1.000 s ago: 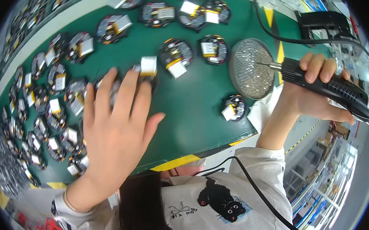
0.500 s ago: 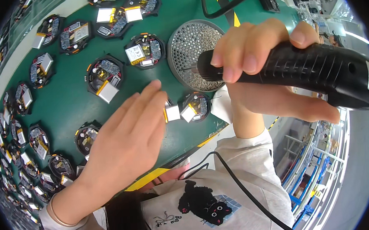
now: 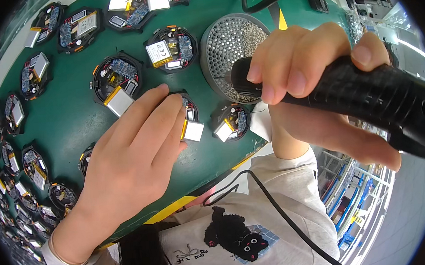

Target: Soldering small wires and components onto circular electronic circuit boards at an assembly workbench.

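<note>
My right hand [image 3: 304, 64] is wrapped round a black electric screwdriver [image 3: 367, 89]. Its front end points left, over the edge of a round grey perforated tray [image 3: 207, 59] holding many small screws [image 3: 249, 35]. My left hand [image 3: 132, 153] lies palm down on the green table, its fingers stretched out. Their tips reach the left side of a round watch module [image 3: 189, 107] with a silver battery [image 3: 193, 130] hanging off its lower edge. The hand covers part of that module, so contact underneath cannot be made out. Right of it sits another watch module [image 3: 240, 118].
Several more open watch modules with loose batteries spread over the green table [image 3: 74, 125], crowding its left side. A black cable [image 3: 276, 197] runs across my shirt. Yellow-black tape [image 3: 171, 208] marks the near edge. A white sheet [image 3: 260, 123] lies beside the tray.
The table view has shifted slightly. My left hand's fingers have spread a little and lie beside the module with its battery. My right hand still grips the screwdriver, whose rear end has tilted lower.
</note>
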`<state>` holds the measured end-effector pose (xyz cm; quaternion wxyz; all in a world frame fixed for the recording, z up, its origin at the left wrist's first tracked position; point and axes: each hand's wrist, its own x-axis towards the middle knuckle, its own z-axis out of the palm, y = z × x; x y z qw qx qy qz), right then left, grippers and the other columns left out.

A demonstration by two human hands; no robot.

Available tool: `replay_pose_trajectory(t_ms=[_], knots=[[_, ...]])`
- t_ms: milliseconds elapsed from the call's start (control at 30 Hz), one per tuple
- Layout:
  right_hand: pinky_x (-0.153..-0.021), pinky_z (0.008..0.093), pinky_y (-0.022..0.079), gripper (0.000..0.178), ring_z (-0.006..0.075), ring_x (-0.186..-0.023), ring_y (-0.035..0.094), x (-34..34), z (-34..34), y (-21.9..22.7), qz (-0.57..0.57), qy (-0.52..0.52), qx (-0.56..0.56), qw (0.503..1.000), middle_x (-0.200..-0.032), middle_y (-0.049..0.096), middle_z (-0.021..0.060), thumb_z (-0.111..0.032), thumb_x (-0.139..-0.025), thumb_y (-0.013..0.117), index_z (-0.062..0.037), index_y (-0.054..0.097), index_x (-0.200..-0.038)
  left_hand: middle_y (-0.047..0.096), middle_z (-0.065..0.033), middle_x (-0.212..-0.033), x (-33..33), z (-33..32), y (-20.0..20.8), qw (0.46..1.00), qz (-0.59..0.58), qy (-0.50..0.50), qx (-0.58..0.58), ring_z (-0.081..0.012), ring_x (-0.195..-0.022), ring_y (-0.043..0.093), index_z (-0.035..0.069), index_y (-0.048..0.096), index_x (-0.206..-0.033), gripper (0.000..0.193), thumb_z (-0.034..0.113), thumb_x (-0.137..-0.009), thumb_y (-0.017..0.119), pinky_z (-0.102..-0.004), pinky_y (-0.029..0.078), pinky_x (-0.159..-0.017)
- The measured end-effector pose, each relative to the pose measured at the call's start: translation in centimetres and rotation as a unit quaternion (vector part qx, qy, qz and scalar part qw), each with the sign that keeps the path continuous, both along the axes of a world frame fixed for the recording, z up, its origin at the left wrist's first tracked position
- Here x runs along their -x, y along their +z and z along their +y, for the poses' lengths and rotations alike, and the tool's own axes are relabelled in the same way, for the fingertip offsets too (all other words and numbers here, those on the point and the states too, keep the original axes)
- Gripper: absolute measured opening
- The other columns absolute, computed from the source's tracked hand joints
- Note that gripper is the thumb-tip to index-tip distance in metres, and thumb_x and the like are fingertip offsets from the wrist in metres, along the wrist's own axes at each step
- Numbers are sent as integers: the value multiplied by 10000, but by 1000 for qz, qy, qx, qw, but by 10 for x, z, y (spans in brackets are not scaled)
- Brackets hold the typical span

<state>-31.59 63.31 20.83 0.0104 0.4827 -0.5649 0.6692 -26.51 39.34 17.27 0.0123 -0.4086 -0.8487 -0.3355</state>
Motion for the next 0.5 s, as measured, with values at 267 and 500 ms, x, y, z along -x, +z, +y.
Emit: replay_pose_trajectory(t_ms=[267, 500], knots=[[-614, 360, 488, 856, 202, -675, 590, 0, 13, 7, 62, -4, -3, 998, -915, 562, 81, -745, -777, 566, -60, 431, -1273, 594, -121, -1144, -3, 2, -1, 1000, 21, 2, -1, -303, -1101, 591, -57, 629, -1076, 499, 78, -617, 766, -360, 537, -814], [-550, 316, 479, 760, 168, -632, 567, -17, -5, 7, -52, -21, 41, 998, -880, 537, 68, -653, -824, 603, -35, 456, -1243, 597, -107, -1144, -1, 2, 0, 1000, 19, -9, 15, -290, -1122, 578, -76, 649, -1039, 476, 71, -599, 752, -348, 538, -814]])
